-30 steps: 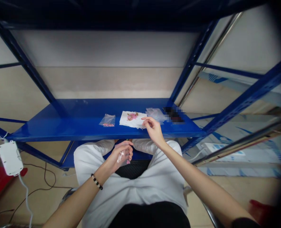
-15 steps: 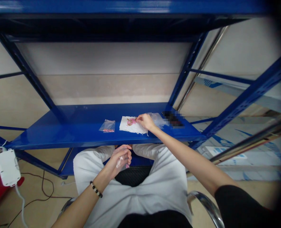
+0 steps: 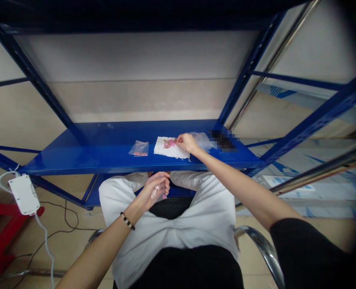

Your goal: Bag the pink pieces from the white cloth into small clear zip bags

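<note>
A: What do we see at the right hand (image 3: pixel 187 143)?

B: We see its thumb and fingertips (image 3: pixel 178 140) pinched together at the edge of a cluster of pink beads (image 3: pixel 169 143). We can't tell whether a bead is caught between them. The cluster lies on a crumpled white sheet (image 3: pixel 168 149), though we can't say if that's paper or cloth.

A: And where's that sheet?

B: It's on a blue metal shelf (image 3: pixel 75 160), with a small clear bag of pink beads (image 3: pixel 140 148) just to its left and a loose heap of clear plastic bags (image 3: pixel 202 140) touching its right side. Past those, we have a pixelated dark object (image 3: pixel 222 140) that we can't make out.

A: What about the left hand (image 3: pixel 156 188)?

B: We see it below the shelf, above the person's lap, with its fingers curled around a clear plastic bag (image 3: pixel 156 192). A little pink shows at the bag's lower end (image 3: pixel 164 196), and a beaded bracelet (image 3: pixel 127 220) circles that wrist.
</note>
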A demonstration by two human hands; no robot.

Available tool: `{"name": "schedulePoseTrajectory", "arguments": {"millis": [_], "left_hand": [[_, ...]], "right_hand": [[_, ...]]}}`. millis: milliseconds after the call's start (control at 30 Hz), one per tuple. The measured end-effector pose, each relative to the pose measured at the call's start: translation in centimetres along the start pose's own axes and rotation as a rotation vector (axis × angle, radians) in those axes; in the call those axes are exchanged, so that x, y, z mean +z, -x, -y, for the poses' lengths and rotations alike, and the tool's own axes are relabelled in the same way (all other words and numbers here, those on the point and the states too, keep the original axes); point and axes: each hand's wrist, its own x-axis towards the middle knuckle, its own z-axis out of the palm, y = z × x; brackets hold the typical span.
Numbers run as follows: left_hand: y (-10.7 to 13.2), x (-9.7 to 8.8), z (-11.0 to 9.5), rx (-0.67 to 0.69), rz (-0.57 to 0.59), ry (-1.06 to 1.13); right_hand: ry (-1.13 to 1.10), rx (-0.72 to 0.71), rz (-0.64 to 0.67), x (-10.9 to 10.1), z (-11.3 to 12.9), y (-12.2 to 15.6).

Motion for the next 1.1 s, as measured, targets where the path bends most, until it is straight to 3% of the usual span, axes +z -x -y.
{"name": "schedulePoseTrajectory", "arguments": {"millis": [233,333,433,533,600,633,733,833,967,1100], "left_hand": [[-0.1,-0.3,0.2,0.004,0.004,0.004],[-0.1,-0.3,0.2,-0.019,-0.004,0.004],[-0.1,-0.2,0.2,-0.035,-0.004,-0.001],[0.0,0.0,0.4,-0.052,0.002,-0.045],[0.1,0.1,0.6,-0.084,-0.001,-0.116],[0.2,0.2,0.8,-0.102,-0.001,-0.156],[0.3,0.1,1.4,-0.151,0.033,-0.255],[0.3,0.0,2.0,-0.185,0.1,-0.342],[0.2,0.0,1.9,-0.163,0.184,-0.435],[0.3,0.2,1.3,-0.141,0.198,-0.461]], "right_hand": [[0.044,0.107,-0.113,-2.2,1.7,2.0],[-0.039,0.079,-0.181,-3.4,2.4,3.8],[-0.378,0.049,-0.15,-3.3,4.1,7.7],[-0.87,0.059,0.035,-1.7,6.4,13.7],[-1.032,0.076,0.144,-0.4,7.6,17.4],[-1.067,0.09,0.139,0.2,8.0,18.8],[-1.075,0.112,0.051,1.3,7.8,20.5],[-0.991,0.1,-0.017,1.7,6.8,20.1],[-0.831,0.056,0.011,1.9,6.6,19.9],[-0.74,0.017,0.053,2.2,7.1,20.6]]}}
